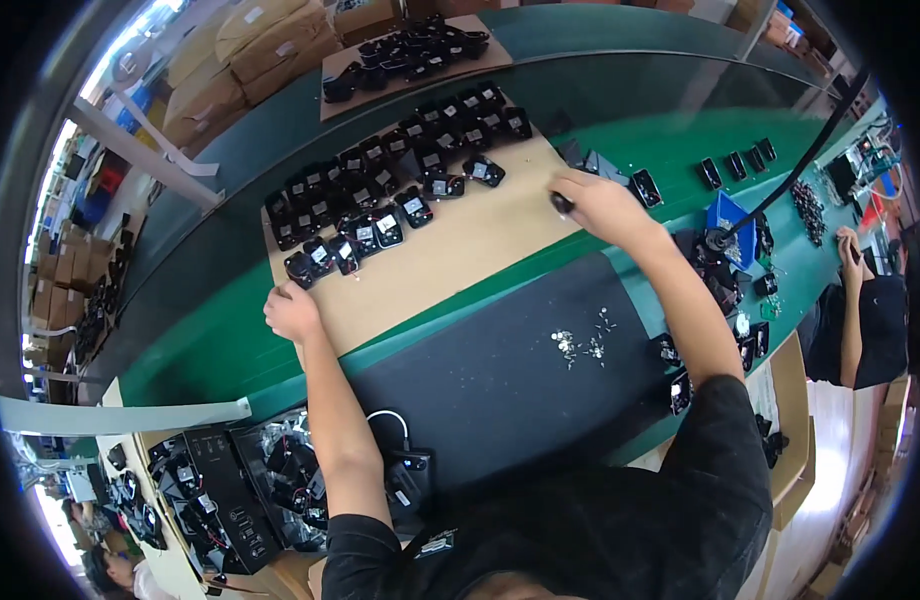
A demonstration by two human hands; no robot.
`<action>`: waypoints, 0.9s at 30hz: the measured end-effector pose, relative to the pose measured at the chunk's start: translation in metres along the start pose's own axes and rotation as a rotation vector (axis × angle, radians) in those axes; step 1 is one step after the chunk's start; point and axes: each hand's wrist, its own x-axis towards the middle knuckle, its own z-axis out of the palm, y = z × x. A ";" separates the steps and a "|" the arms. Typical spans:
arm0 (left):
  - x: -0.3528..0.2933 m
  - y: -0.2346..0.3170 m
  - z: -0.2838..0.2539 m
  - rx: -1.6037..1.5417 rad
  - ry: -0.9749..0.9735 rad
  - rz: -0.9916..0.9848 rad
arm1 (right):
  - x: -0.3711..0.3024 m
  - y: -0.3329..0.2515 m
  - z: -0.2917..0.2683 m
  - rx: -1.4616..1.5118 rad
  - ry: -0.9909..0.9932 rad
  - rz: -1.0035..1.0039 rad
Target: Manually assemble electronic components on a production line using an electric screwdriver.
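Beneath the curled fingers of the right hand is a small dark part, held at the fingertips, over the right end of a tan board. The fingers are closed narrowly around this part; its exact shape is hidden. The fingers of the left hand are bent at the left end of the same board; whether they grip it or only rest against it cannot be told.

Between the two sets of fingers, toward the far side of the board, black housings are arranged in rows, some with pale labels and thin wires showing. Just to the right of the right fingers lies a separate black shell; farther right, more black shells form a short line on the green worktop.

Nearer the body than both sets of fingers lies a black mat, with loose small metal parts scattered on it. Right of the right fingers, beyond the forearm, is a blue bin. Well beyond the left fingers, a second board bears a heap of black pieces.
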 end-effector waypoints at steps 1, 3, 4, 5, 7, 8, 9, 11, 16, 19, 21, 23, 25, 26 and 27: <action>-0.001 0.001 -0.002 -0.020 -0.025 -0.007 | 0.019 0.009 0.018 -0.075 -0.018 -0.029; -0.003 0.002 -0.003 -0.027 -0.020 -0.013 | 0.049 0.025 0.046 -0.149 -0.030 -0.063; -0.004 0.005 -0.001 -0.038 -0.029 -0.014 | 0.059 0.035 0.055 -0.172 -0.087 -0.066; -0.004 0.007 -0.004 -0.039 -0.023 -0.016 | 0.068 0.038 0.060 -0.190 -0.144 -0.077; -0.004 0.004 -0.010 -0.024 -0.083 -0.051 | 0.071 0.039 0.068 -0.221 -0.224 -0.094; -0.002 0.001 -0.010 -0.016 -0.084 -0.057 | 0.067 0.037 0.071 -0.215 -0.221 -0.190; 0.003 0.001 -0.006 -0.009 -0.052 -0.048 | 0.061 0.035 0.073 -0.209 -0.219 -0.281; 0.002 0.004 -0.005 0.001 -0.039 -0.037 | 0.046 0.038 0.080 -0.247 -0.145 -0.328; 0.007 -0.001 -0.008 0.018 -0.009 -0.046 | 0.007 0.025 0.073 -0.055 -0.031 0.089; 0.005 0.006 -0.004 0.024 0.004 -0.032 | -0.019 0.051 0.090 -0.144 0.146 0.190; 0.006 0.007 -0.004 0.014 -0.030 -0.035 | -0.023 0.059 0.090 -0.274 0.084 0.456; 0.008 -0.001 -0.002 0.029 -0.006 -0.033 | -0.009 0.055 0.078 -0.217 -0.012 0.512; 0.008 -0.003 0.000 0.032 0.006 -0.022 | 0.000 0.053 0.070 -0.194 -0.029 0.631; 0.007 -0.002 -0.001 0.042 0.001 -0.028 | 0.009 0.046 0.056 -0.043 -0.108 0.747; 0.006 -0.003 -0.003 0.052 -0.005 -0.033 | 0.015 0.043 0.058 -0.047 -0.102 0.756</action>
